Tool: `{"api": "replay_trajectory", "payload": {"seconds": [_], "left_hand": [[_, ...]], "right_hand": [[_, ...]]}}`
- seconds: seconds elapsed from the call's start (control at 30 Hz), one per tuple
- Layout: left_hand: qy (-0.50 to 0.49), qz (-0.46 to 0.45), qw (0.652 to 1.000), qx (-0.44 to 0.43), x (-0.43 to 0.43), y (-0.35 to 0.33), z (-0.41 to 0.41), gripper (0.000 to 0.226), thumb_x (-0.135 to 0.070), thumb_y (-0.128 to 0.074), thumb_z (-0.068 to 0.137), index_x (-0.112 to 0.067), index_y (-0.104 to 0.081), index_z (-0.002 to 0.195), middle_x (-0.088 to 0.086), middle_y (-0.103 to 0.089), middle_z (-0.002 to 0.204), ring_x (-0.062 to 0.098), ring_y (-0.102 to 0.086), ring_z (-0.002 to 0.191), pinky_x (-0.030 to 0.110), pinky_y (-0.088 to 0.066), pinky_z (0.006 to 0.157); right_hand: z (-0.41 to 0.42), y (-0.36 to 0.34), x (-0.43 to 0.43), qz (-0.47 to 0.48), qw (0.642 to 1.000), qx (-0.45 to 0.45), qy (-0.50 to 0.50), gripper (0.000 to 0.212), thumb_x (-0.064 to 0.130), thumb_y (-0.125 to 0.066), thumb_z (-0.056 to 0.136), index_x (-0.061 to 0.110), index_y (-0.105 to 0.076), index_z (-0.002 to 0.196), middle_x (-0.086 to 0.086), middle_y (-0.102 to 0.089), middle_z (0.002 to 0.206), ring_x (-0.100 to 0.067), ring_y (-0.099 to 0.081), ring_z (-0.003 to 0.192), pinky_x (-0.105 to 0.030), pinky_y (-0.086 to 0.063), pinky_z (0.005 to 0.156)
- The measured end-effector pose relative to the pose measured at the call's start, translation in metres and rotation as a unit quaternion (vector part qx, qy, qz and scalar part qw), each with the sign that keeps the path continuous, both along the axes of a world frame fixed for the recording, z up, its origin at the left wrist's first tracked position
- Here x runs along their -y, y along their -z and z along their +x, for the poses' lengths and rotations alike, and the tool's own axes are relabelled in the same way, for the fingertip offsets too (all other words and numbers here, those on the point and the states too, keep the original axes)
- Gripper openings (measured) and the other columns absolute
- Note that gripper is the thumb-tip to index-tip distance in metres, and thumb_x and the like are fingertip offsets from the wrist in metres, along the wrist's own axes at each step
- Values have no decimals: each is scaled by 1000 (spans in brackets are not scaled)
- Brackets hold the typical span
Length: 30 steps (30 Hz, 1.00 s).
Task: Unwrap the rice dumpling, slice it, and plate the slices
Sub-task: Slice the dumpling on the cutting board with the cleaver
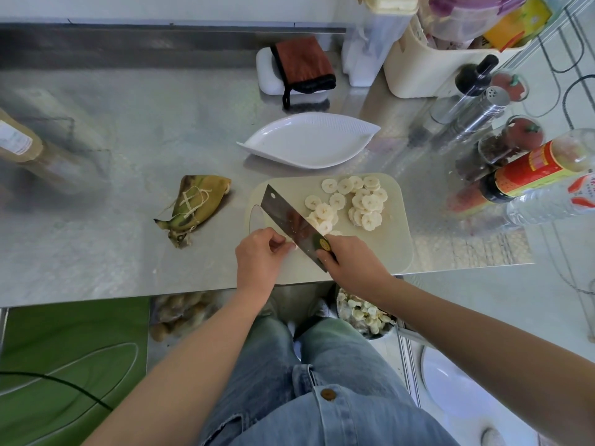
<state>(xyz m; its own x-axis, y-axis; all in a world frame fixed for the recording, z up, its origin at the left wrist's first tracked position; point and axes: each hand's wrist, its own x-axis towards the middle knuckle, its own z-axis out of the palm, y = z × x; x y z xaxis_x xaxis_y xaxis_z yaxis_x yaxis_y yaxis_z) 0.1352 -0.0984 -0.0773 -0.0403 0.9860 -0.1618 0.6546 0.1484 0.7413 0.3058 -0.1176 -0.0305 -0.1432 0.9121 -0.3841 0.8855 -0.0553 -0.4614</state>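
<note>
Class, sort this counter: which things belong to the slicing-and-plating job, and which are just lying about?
Job: cleaver, cutting board, slices, uncut piece, white plate, tied leaf bundle, left hand, right hand.
Lying about: brown cloth, pepper shaker, sauce bottle, cream bin.

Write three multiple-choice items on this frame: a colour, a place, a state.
1. What colour is the leaf-shaped plate? A white; B blue; C black.
2. Where does the leaf wrapper lie? A on the plate; B on the table, left of the cutting board; C on the cutting board.
3. What does the right hand hold? A nothing; B the cleaver; C a bottle.
Answers: A, its bare surface is white; B, it rests on steel beside the board; B, fingers curl round the cleaver's handle.
</note>
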Motion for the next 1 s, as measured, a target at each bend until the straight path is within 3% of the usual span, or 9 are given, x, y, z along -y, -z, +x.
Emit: {"api": "replay_trajectory", "payload": {"seconds": [0.5, 0.67, 0.87, 1.0], "left_hand": [[8, 11, 1000, 1, 1, -1, -1, 12, -22, -79, 76, -12, -73, 78, -1, -71, 74, 13, -63, 65, 23, -46, 68], [-8, 7, 1000, 12, 3, 1, 0, 11, -21, -78, 77, -11, -75, 81, -1, -73, 76, 13, -64, 67, 27, -50, 70], [-20, 13, 1000, 13, 4, 1, 1, 12, -22, -79, 76, -11, -76, 81, 1, -73, 75, 12, -63, 65, 24, -46, 66], [-28, 11, 1000, 5, 4, 2, 3, 13, -24, -79, 76, -13, -76, 82, -1, -72, 76, 11, -63, 65, 21, -45, 66]], "right_hand": [[-1, 3, -3, -7, 1000, -2, -5, 24, 24, -46, 95, 12, -45, 75, -6, -52, 69, -25, -47, 63, -34, -33, 56], [-5, 10, -4, -12, 1000, -21, 11, 24, 23, -46, 94, 7, -49, 76, -11, -57, 70, -29, -52, 64, -40, -41, 58], [-21, 19, -6, -20, 999, -21, 14, 23, 25, -44, 97, 14, -41, 77, -3, -45, 69, -23, -43, 65, -31, -29, 59], [-24, 23, -7, -13, 999, -32, 14, 23, 30, -44, 97, 15, -43, 79, -2, -50, 73, -24, -47, 68, -32, -32, 60]]}}
